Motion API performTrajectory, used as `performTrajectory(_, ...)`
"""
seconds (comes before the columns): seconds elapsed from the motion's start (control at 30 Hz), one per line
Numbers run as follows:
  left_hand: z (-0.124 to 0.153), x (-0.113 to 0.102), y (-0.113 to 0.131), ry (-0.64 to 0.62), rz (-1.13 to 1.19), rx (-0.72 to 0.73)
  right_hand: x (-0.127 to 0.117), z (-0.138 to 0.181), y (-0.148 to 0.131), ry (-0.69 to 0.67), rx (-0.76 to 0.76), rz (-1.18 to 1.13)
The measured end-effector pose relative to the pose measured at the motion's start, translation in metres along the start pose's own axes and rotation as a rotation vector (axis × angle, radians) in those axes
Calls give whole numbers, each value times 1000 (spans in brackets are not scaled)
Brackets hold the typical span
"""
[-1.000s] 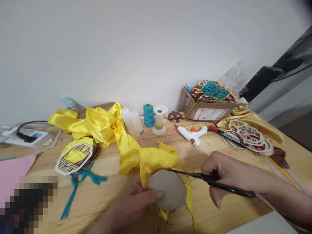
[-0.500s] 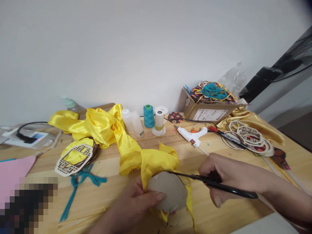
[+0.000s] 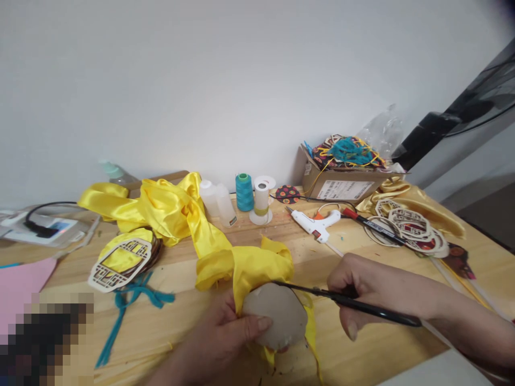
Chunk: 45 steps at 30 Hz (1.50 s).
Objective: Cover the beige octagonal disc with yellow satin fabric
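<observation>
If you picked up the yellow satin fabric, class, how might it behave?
The yellow satin fabric would probably flop, since it lies in soft folds. Its glossy sheen suggests it may feel slippery. Thin strips by the grey disc hint at lightness.

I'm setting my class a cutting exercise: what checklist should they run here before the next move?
1. Left hand holds disc: ok, thumb on top.
2. Right hand holds scissors: ok.
3. Scissors tip by yellow cloth at disc's upper edge: ok.
4. Left hand wholly clear of scissors: cannot tell, partly hidden.
5. Disc's edge free of loose yellow cloth: not ok, strips show beside it.
6. Glue gun switched off: cannot tell.
</observation>
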State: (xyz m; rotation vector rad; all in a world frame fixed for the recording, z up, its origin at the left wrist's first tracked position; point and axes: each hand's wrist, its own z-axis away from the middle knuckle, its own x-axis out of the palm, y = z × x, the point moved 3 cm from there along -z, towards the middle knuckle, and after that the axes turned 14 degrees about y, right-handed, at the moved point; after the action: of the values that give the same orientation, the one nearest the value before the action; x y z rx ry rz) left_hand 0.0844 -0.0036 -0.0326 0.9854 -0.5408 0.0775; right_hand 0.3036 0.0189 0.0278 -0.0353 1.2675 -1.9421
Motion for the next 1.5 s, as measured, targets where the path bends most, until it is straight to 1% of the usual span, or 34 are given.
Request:
performTrajectory(0.13, 1, 0, -1, 17, 2, -11, 0, -1, 3, 27, 13, 28)
performTrajectory(0.3, 1, 0, -1, 20, -36, -16, -3, 1, -1, -2, 46, 64)
performTrajectory(0.5, 0, -2, -2, 2, -62, -4, -6, 2, -6, -16, 13, 114)
performTrajectory(0.67, 1, -3, -1, 19, -83, -13, -8, 2, -7, -35, 9, 137)
performTrajectory(0.77, 2, -2, 0, 25, -115, -11, -9, 2, -5, -24, 21, 163)
performTrajectory(0.9, 1, 0, 1, -6, -116, -16, -11, 2, -6, -6, 1, 203)
performTrajectory(1.1, 3, 2, 4, 15, -156, -23, -14, 4, -10, -4, -22, 270)
performTrajectory(1.33, 4, 5, 6, -2, -194, -6, -17, 5, -13, 45, -31, 408)
performTrajectory(1.5, 4, 6, 7, 0, -196, 0, -16, 7, -15, 48, -36, 451)
